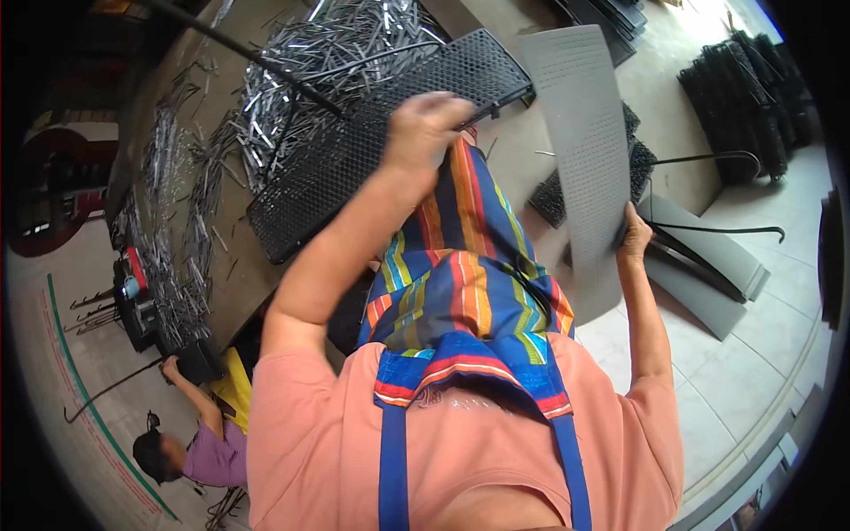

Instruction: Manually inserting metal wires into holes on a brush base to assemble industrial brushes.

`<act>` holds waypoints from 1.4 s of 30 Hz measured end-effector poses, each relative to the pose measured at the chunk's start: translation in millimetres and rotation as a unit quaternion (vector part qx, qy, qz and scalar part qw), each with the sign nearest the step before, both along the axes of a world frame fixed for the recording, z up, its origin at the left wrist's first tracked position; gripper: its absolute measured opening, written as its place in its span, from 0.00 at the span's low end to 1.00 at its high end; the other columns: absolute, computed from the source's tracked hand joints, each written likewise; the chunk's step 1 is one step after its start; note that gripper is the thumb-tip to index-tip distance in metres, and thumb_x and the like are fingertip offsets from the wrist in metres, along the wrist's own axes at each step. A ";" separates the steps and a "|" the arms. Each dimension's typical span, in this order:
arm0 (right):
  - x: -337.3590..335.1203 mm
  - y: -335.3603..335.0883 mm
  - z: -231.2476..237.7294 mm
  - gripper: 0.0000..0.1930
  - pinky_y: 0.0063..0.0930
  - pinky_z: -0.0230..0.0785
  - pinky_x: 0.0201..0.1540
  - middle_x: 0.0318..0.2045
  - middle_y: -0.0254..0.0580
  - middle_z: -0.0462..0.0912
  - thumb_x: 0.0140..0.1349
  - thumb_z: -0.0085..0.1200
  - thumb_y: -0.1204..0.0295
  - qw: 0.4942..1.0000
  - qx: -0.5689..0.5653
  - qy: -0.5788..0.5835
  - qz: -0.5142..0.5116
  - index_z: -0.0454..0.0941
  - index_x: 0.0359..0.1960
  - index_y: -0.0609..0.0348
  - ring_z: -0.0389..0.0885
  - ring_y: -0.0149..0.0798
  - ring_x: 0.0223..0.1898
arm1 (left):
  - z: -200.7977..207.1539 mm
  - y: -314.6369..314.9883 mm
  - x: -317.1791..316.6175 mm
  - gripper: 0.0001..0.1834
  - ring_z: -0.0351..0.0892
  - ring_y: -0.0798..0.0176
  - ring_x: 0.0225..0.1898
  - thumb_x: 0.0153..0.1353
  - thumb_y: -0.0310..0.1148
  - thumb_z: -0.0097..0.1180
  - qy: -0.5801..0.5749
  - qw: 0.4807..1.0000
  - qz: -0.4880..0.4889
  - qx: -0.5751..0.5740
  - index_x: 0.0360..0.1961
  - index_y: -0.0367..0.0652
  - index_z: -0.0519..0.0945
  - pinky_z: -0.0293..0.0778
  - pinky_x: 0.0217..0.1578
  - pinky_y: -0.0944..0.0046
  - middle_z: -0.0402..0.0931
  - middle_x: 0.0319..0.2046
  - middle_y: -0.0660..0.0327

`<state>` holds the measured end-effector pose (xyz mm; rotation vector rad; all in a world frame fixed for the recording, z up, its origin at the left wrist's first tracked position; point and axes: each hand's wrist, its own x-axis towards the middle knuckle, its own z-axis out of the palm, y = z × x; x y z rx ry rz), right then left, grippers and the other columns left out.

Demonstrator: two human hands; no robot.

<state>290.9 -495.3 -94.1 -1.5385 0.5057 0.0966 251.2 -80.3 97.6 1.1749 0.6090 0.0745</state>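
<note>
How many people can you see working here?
2: the camera wearer in the striped apron, holding a grey perforated sheet, and a co-worker crouched at lower left. Others may be out of frame.

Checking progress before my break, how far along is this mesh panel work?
Done, it seems: grey sheets already lie on the floor. In hand: the right hand holds a grey perforated sheet, while the left hand grips the black mesh panel. Left: more black panels stand stacked, and loose metal strips cover the table.
</note>
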 end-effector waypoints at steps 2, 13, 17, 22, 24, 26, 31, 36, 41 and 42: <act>5.4 -31.6 4.4 0.16 0.20 0.66 0.36 0.28 0.30 0.81 0.59 0.65 0.63 0.994 -0.107 -0.016 -0.006 0.84 0.32 0.69 0.72 0.25 0.29 | -34.6 55.6 10.3 0.17 0.80 0.62 0.44 0.54 0.38 0.68 0.087 0.993 0.083 -0.007 0.42 0.42 0.79 0.72 0.48 0.60 0.80 0.38 0.61; 16.6 -42.0 22.0 0.24 0.25 0.59 0.28 0.15 0.30 0.70 0.57 0.62 0.52 0.938 -0.319 0.025 0.134 0.81 0.21 0.66 0.62 0.25 0.22 | -57.6 147.2 85.1 0.28 0.76 0.43 0.48 0.66 0.56 0.45 -0.116 0.921 0.267 -0.258 0.21 0.41 0.73 0.66 0.56 0.41 0.77 0.24 0.52; 28.4 -54.0 53.1 0.26 0.28 0.54 0.23 0.12 0.28 0.63 0.56 0.60 0.50 0.871 -0.428 0.035 0.238 0.74 0.15 0.62 0.59 0.24 0.19 | -55.4 134.8 44.9 0.31 0.73 0.43 0.34 0.71 0.50 0.33 -0.090 0.926 0.269 -0.248 0.12 0.45 0.60 0.63 0.58 0.37 0.58 0.10 0.55; 41.9 -78.2 100.6 0.27 0.30 0.52 0.21 0.10 0.34 0.58 0.52 0.62 0.51 0.779 -0.524 -0.006 0.344 0.66 0.12 0.61 0.56 0.26 0.16 | -28.6 84.1 -42.5 0.28 0.65 0.52 0.25 0.71 0.45 0.34 -0.058 0.911 0.278 -0.299 0.12 0.46 0.58 0.65 0.55 0.43 0.53 0.09 0.59; 35.6 -63.0 119.1 0.25 0.28 0.45 0.20 0.12 0.25 0.55 0.53 0.63 0.58 0.770 -0.523 -0.012 0.366 0.60 0.12 0.54 0.52 0.23 0.18 | -21.6 64.6 -73.5 0.29 0.61 0.56 0.23 0.72 0.44 0.36 -0.037 0.913 0.268 -0.307 0.12 0.46 0.59 0.67 0.54 0.46 0.51 0.09 0.61; 32.2 -58.7 126.2 0.26 0.28 0.45 0.20 0.12 0.25 0.55 0.52 0.64 0.57 0.765 -0.518 -0.013 0.382 0.60 0.12 0.55 0.52 0.23 0.18 | -17.7 60.1 -92.1 0.29 0.60 0.58 0.22 0.72 0.44 0.36 -0.053 0.916 0.240 -0.318 0.11 0.46 0.59 0.67 0.53 0.47 0.51 0.09 0.61; 19.6 -31.3 143.1 0.28 0.28 0.51 0.20 0.10 0.30 0.57 0.49 0.64 0.49 0.760 -0.530 -0.032 0.374 0.64 0.12 0.59 0.55 0.25 0.17 | -1.3 54.4 -121.7 0.29 0.57 0.62 0.21 0.72 0.43 0.37 -0.108 0.919 0.193 -0.327 0.10 0.47 0.57 0.67 0.51 0.53 0.50 0.09 0.63; 22.5 -26.0 171.1 0.29 0.28 0.43 0.19 0.11 0.29 0.54 0.47 0.69 0.52 0.775 -0.475 -0.117 0.399 0.64 0.11 0.60 0.51 0.23 0.17 | 9.4 51.3 -152.8 0.30 0.58 0.63 0.21 0.72 0.43 0.37 -0.121 0.922 0.176 -0.324 0.09 0.48 0.56 0.67 0.51 0.54 0.50 0.09 0.64; 31.0 -21.7 183.7 0.31 0.28 0.43 0.19 0.10 0.27 0.55 0.46 0.70 0.50 0.744 -0.492 -0.163 0.423 0.62 0.11 0.59 0.52 0.23 0.17 | 15.4 49.1 -170.4 0.31 0.58 0.63 0.20 0.71 0.43 0.38 -0.137 0.921 0.155 -0.329 0.08 0.49 0.56 0.67 0.51 0.55 0.51 0.08 0.64; 28.8 -17.1 188.0 0.31 0.27 0.43 0.19 0.10 0.28 0.55 0.46 0.70 0.49 0.750 -0.496 -0.155 0.409 0.62 0.11 0.59 0.52 0.23 0.17 | 16.2 48.7 -173.7 0.31 0.59 0.63 0.20 0.71 0.43 0.38 -0.144 0.920 0.150 -0.331 0.08 0.49 0.56 0.67 0.51 0.55 0.51 0.08 0.64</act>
